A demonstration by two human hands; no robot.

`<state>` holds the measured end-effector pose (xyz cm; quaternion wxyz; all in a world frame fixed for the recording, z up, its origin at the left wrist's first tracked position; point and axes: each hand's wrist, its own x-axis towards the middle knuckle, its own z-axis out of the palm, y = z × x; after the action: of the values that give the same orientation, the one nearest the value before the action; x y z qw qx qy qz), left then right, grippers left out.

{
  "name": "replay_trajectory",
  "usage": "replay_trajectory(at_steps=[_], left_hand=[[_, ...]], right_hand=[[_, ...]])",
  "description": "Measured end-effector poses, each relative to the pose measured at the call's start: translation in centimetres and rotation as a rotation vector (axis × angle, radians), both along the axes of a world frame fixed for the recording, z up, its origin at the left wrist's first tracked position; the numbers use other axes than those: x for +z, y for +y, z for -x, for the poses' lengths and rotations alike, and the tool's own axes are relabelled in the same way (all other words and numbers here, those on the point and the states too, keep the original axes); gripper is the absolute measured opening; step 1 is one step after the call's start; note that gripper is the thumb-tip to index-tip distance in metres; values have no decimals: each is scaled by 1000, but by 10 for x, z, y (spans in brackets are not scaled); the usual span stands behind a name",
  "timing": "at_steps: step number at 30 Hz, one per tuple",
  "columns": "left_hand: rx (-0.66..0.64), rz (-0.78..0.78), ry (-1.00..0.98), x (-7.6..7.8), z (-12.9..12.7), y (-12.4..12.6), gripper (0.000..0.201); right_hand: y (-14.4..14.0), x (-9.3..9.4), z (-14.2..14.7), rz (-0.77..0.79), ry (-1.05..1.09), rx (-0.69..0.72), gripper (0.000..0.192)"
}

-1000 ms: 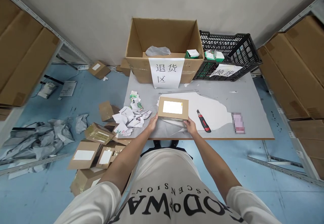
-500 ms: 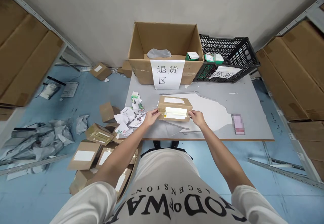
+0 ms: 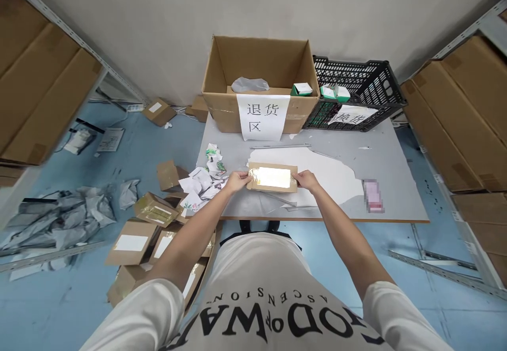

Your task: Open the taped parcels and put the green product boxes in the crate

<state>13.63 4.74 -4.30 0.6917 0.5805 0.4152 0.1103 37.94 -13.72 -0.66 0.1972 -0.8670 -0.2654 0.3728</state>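
Above the table [image 3: 396, 182] — both hands gripping a taped parcel [image 3: 272, 177].

Back of the table [image 3: 396, 182] has an open cardboard box [image 3: 259, 84] with a paper sign taped on, and a black plastic crate [image 3: 356, 94] right beside it. Torn paper scraps [image 3: 202, 182] pile at the left edge, and small cardboard parcels [image 3: 146, 229] litter the blue floor [image 3: 79, 298].

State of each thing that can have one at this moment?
Parcel: sealed with tape, tipped on edge, held at both ends.
Left hand: gripping the parcel.
Right hand: gripping the parcel.
Cardboard box: open.
Black crate: open, tilted.
Papers: crumpled.
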Motion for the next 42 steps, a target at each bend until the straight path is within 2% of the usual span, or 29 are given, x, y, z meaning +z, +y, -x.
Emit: replay_trajectory(at_steps=[5, 8, 11, 14, 18, 23, 28, 32, 34, 37, 39, 42], left_hand=[[74, -21, 18, -7, -4, 2, 56], [117, -24, 36, -12, -4, 1, 55], [147, -47, 56, -15, -4, -1, 56], [150, -117, 75, -15, -3, -5, 54], [115, -255, 104, -14, -1, -11, 46], [84, -407, 160, -8, 3, -27, 56], [-85, -828, 259, 6, 11, -54, 67], [-299, -1069, 277, 16, 13, -77, 63], [-419, -1137, 315, 20, 12, -86, 63], [-533, -1191, 387, 21, 9, -94, 68], [-553, -1209, 430, 19, 8, -97, 71], [-561, -1227, 457, 16, 5, -98, 73]], right_hand=[[4, -9, -3, -7, 23, -27, 41], [-5, -17, -12, -57, 9, -59, 43], [-32, -25, -34, -52, -119, -101, 41], [-68, -36, -53, 129, -311, -77, 34], [-102, -59, -51, 294, -299, -18, 38], [-111, -83, -34, 453, -341, 68, 45], [-109, -88, -33, 425, -356, 93, 41], [-106, -79, -38, 362, -362, 112, 44], [-101, -66, -44, 232, -387, 90, 49], [-84, -31, -51, -50, -428, 63, 53], [-64, -2, -49, -194, -427, 149, 54], [-26, 39, -30, -315, -347, 478, 55]])
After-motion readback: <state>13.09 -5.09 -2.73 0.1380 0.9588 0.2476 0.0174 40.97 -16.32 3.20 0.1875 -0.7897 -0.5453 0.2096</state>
